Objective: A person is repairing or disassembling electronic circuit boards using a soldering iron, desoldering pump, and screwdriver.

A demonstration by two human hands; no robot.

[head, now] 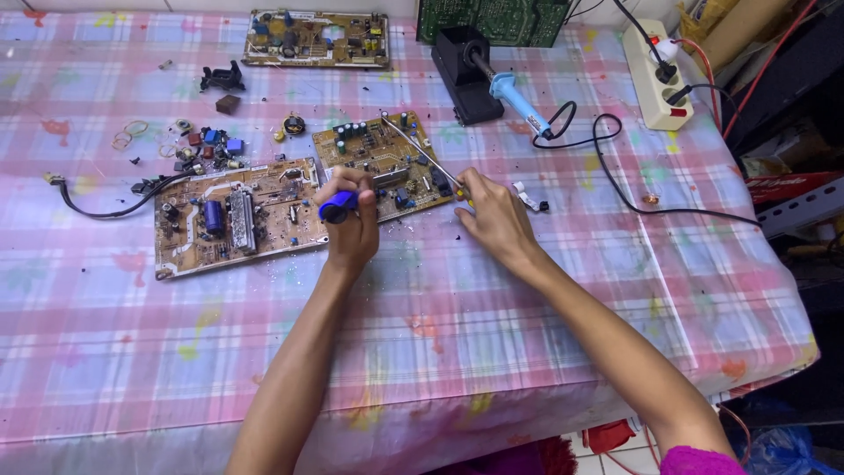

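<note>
My left hand (352, 224) is closed around a blue-handled tool (338, 206), its tip resting on a small tan circuit board (378, 158) near the middle of the table. My right hand (492, 215) grips thin metal tweezers (422, 151) that reach up-left across the same board. A larger tan circuit board (233, 215) with a blue capacitor and a metal heat sink lies just left of my left hand.
A blue soldering iron (519, 101) rests in a black stand (462, 70) behind the boards, its black cord looping right. A white power strip (655, 75) lies at the far right. Loose parts (207, 145) lie at left; two more boards sit at the far edge.
</note>
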